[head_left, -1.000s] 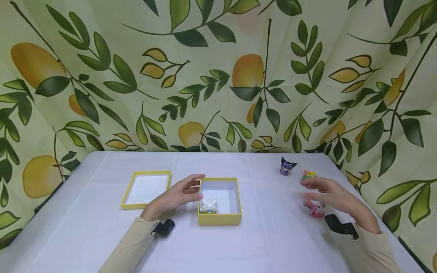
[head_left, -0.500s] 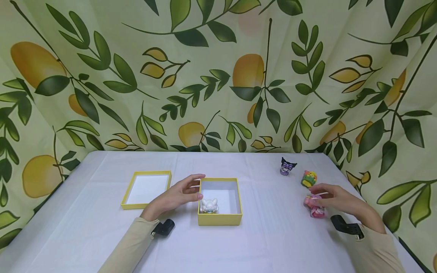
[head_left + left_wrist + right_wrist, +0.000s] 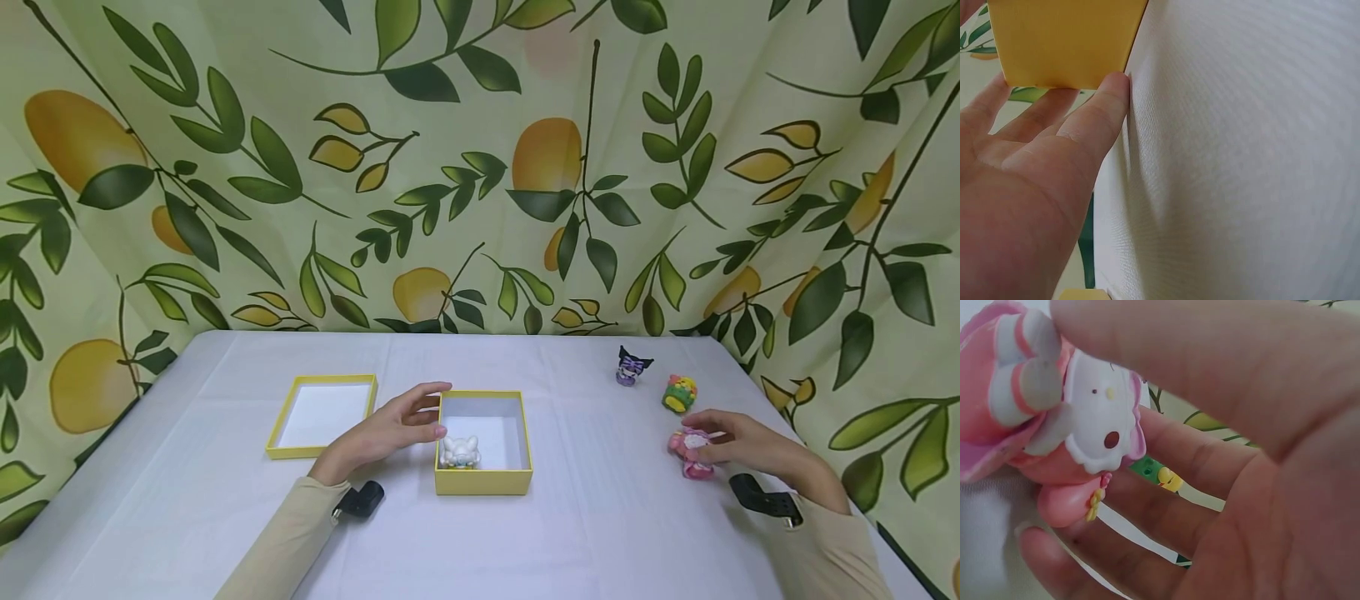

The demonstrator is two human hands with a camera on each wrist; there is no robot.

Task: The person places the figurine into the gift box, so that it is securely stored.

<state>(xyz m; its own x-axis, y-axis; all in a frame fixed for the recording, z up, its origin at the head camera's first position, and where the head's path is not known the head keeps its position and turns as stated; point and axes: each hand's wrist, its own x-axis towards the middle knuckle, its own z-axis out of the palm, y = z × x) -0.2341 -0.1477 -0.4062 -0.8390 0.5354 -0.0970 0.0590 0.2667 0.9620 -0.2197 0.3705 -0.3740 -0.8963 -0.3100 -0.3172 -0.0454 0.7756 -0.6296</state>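
My left hand (image 3: 386,429) rests its fingertips and thumb against the left wall of a yellow open box (image 3: 483,482); the left wrist view shows straight fingers on the yellow wall (image 3: 1063,44). Inside the box, near its front left corner, sits a small white figurine (image 3: 460,452). At the right, my right hand (image 3: 757,446) grips a pink kitten-like figurine (image 3: 686,442) with a white face. The right wrist view has the thumb over the feet of the pink figurine (image 3: 1100,412), which lies tipped sideways, the other fingers around its far side.
A box lid (image 3: 322,452) with yellow edges lies inside-up left of the box. Beyond the right hand stand a green and yellow figurine (image 3: 679,394) and a purple and black one (image 3: 630,367). White cloth (image 3: 570,533) covers the table; a leaf-print curtain (image 3: 465,208) hangs behind.
The right hand has drawn back from over the green and yellow figurine and come down around the pink one. The left hand and box have stayed still.
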